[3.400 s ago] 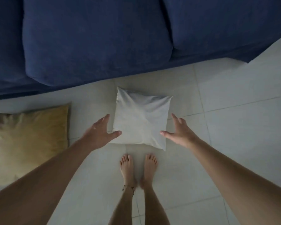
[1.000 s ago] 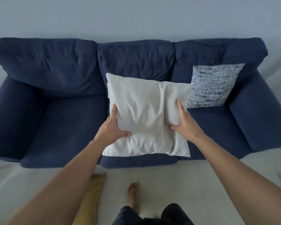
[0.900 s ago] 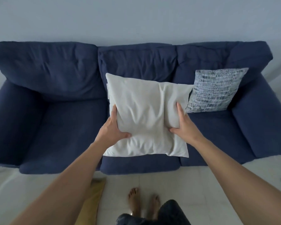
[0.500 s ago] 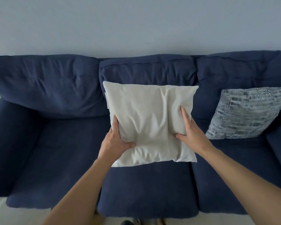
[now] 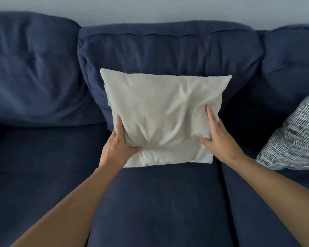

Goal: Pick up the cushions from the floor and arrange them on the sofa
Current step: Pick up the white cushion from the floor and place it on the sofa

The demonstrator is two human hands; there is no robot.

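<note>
Head view | I saw left hand (image 5: 120, 148) and right hand (image 5: 216, 138) gripping white cushion (image 5: 161, 118) by its lower side edges | cushion upright against sofa (image 5: 159, 202) middle backrest, directly ahead, equidistant (top edge running left-right) | likely release next.

cushion (image 5: 161, 118) on sofa (image 5: 43, 175) middle seat; patterned cushion (image 5: 292, 138) right.

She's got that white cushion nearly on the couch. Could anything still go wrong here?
Possibly. The white cushion is gripped only near its lower corners by the left hand and right hand, so once released it might flop forward off the middle back cushion. It also sits tilted, so it may look crooked. Sliding it right could crowd the patterned cushion.
</note>
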